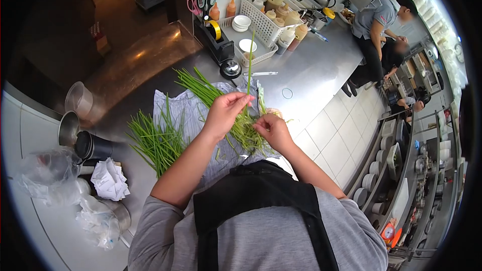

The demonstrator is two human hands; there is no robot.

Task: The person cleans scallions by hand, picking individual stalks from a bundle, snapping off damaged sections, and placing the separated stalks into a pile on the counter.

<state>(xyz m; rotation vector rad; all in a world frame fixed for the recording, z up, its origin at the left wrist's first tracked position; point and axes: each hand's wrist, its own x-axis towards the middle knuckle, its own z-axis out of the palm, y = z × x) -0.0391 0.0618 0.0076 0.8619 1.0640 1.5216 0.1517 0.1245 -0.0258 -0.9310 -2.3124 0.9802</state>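
My left hand (225, 113) pinches a long green chive stalk (250, 55) between thumb and fingertips, its tip pointing up and away from me. Close by on the right, my right hand (274, 129) has its thumb and fingers pressed together over a tangle of pale, yellowish trimmings (246, 131); whatever it may hold is too small to make out. A bunch of chives (197, 85) lies beyond my left hand, partly hidden by it. Another pile of chives (158, 140) rests left of my forearm. Greyish crumpled sheeting (173, 106) is spread beneath the greens.
Beyond the greens stand a call bell (231, 69), a tape dispenser (215, 42) and a white basket (263, 20) of sauce bottles. Crumpled papers (109, 179) and plastic bags sit at left. Shelves of dishes (369, 180) line the right; people (376, 25) are at far right.
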